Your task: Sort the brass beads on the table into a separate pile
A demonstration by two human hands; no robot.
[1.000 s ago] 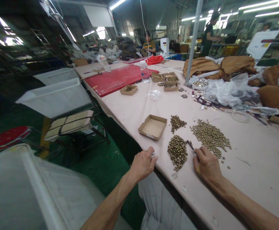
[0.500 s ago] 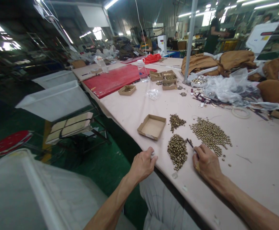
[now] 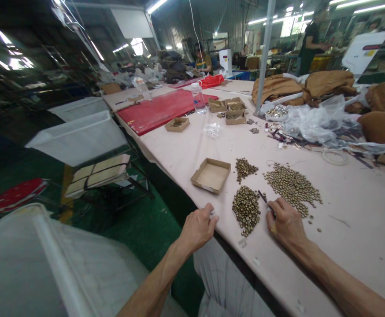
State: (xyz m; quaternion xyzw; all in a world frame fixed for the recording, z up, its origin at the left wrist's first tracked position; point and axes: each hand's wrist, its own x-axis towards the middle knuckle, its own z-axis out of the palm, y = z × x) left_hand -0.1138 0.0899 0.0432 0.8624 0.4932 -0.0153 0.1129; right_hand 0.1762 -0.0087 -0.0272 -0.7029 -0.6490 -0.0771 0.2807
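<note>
My right hand (image 3: 286, 222) is closed around a thin dark stick-like tool (image 3: 262, 196). The tool's tip points between a dense heap of small bronze-coloured metal studs (image 3: 246, 209) and a wide, spread-out patch of similar studs (image 3: 293, 187). A smaller pile of studs (image 3: 245, 169) lies just behind the heap. At the table's near edge, my left hand (image 3: 198, 226) is curled closed; something whitish shows at its fingers, but I cannot make out what. Beyond it sits a shallow cardboard tray (image 3: 211, 175) with a bare bottom.
Farther along the pale table (image 3: 166, 152) stand several small cardboard boxes (image 3: 235, 117) of metal parts and a clear bottle (image 3: 198, 99). Crumpled plastic (image 3: 318, 121) and brown fabric bundles (image 3: 331, 86) cover the right side. White bins (image 3: 80, 136) stand left of the table.
The whole view has shifted slightly, so things sit a little further right. Both hands keep nearly the same pose; the stud piles look the same.
</note>
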